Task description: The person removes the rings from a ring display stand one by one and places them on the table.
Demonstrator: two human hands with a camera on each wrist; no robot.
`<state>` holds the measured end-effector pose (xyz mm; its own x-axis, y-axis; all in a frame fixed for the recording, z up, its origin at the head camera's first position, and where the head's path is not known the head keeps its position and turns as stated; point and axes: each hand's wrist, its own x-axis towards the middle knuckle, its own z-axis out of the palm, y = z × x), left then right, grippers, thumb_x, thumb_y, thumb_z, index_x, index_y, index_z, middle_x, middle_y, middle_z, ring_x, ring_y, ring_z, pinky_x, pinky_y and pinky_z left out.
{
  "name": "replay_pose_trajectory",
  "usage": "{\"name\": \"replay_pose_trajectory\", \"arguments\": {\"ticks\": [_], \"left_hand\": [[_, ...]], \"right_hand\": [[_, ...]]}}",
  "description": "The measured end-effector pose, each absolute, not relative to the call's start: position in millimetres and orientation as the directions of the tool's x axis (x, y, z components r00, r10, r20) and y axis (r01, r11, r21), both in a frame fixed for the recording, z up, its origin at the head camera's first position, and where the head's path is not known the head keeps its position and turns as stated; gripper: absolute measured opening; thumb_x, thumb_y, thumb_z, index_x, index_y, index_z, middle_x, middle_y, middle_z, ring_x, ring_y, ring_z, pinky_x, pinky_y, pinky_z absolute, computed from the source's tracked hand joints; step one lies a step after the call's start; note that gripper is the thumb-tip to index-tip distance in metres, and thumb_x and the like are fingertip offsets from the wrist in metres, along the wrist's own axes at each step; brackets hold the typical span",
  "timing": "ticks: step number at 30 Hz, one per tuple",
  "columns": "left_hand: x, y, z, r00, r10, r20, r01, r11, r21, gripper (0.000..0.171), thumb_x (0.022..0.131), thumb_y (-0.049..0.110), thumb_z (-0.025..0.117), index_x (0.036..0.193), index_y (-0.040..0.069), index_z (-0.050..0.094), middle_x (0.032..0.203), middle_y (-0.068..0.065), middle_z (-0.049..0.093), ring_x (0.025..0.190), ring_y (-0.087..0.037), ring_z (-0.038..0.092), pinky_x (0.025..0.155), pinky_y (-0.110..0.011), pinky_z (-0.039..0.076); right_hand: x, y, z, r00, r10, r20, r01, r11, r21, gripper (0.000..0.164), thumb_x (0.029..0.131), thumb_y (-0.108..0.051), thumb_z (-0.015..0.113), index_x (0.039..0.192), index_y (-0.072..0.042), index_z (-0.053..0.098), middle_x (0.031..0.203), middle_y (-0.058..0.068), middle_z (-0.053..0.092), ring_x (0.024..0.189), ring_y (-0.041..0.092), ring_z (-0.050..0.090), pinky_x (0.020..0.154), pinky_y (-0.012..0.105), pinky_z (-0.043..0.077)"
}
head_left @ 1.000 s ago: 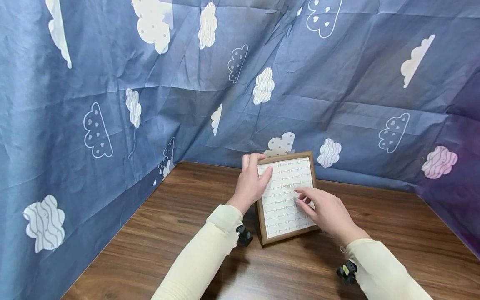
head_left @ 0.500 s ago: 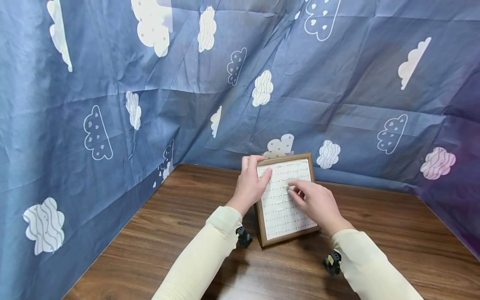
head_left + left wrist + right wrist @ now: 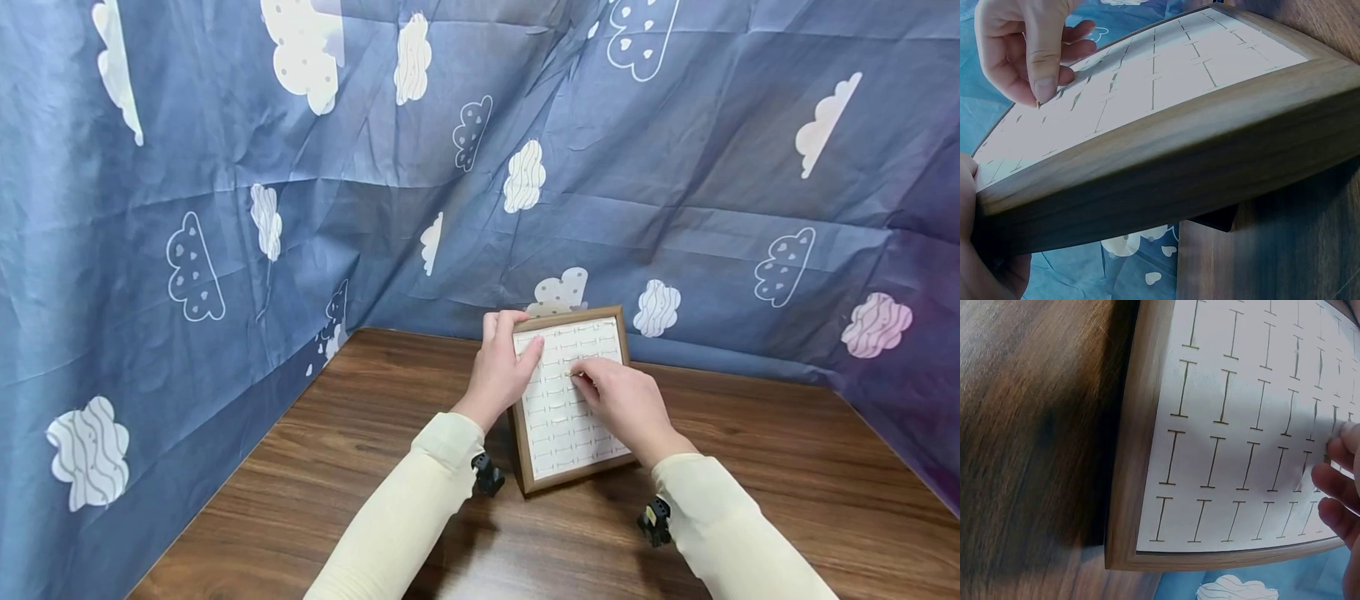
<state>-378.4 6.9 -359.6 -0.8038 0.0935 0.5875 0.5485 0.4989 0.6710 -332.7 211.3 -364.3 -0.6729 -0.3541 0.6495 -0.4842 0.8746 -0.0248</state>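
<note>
A ring display board (image 3: 558, 442) with a white slotted face and a wooden frame leans back on the table. My left hand (image 3: 498, 367) grips its upper left edge, thumb on the white face and fingers behind the frame. In the left wrist view, part of that left hand (image 3: 969, 231) shows at the frame's corner. My right hand (image 3: 626, 404) pinches a small gold ring (image 3: 571, 374) at a slot near the board's middle. Most of the ring is hidden by the thumb and forefinger. The right wrist view shows the right hand's fingers (image 3: 1335, 484) close over the slots.
The brown wood-grain table (image 3: 337, 467) extends around the board. Behind it and to the left hangs a blue cloth (image 3: 360, 225) with white cloud prints. A dark piece (image 3: 1216, 219) shows beneath the board in the left wrist view.
My right hand has moved left and slightly up across the board to the gold ring, and its fingertips have drawn together there. The left hand keeps its grip on the frame.
</note>
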Motion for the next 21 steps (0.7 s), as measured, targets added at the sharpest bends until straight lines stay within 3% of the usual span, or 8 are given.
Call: {"name": "replay_pose_trajectory", "arguments": {"ticks": [7, 17, 21], "left_hand": [[-378, 7, -361, -0.803, 0.091, 0.589, 0.548, 0.502, 0.669, 0.044, 0.107, 0.035, 0.064, 0.146, 0.017, 0.053, 0.142, -0.009, 0.047, 0.084, -0.03, 0.065, 0.081, -0.044, 0.057], [-377, 7, -358, -0.799, 0.093, 0.595, 0.553, 0.504, 0.664, 0.044, 0.107, 0.031, 0.065, 0.146, 0.016, 0.053, 0.142, -0.01, 0.047, 0.088, -0.032, 0.067, 0.084, -0.046, 0.058], [-376, 6, -358, -0.801, 0.09, 0.593, 0.549, 0.507, 0.665, 0.043, 0.107, 0.032, 0.065, 0.145, 0.018, 0.054, 0.141, -0.01, 0.047, 0.087, -0.031, 0.067, 0.082, -0.044, 0.057]], "right_hand": [[-334, 210, -368, -0.697, -0.38, 0.608, -0.479, 0.878, -0.001, 0.01, 0.103, -0.007, 0.07, 0.105, -0.012, 0.062, 0.087, 0.001, 0.065, 0.074, 0.016, 0.06, 0.065, 0.041, 0.053], [-332, 216, -376, -0.647, -0.369, 0.667, -0.523, 0.852, -0.036, 0.011, 0.102, -0.01, 0.071, 0.11, -0.009, 0.063, 0.092, 0.003, 0.067, 0.076, 0.018, 0.064, 0.067, 0.044, 0.056], [-334, 217, -379, -0.597, -0.37, 0.712, -0.556, 0.831, -0.035, 0.023, 0.098, -0.012, 0.077, 0.12, -0.008, 0.071, 0.102, 0.006, 0.075, 0.085, 0.022, 0.072, 0.075, 0.048, 0.06]]}}
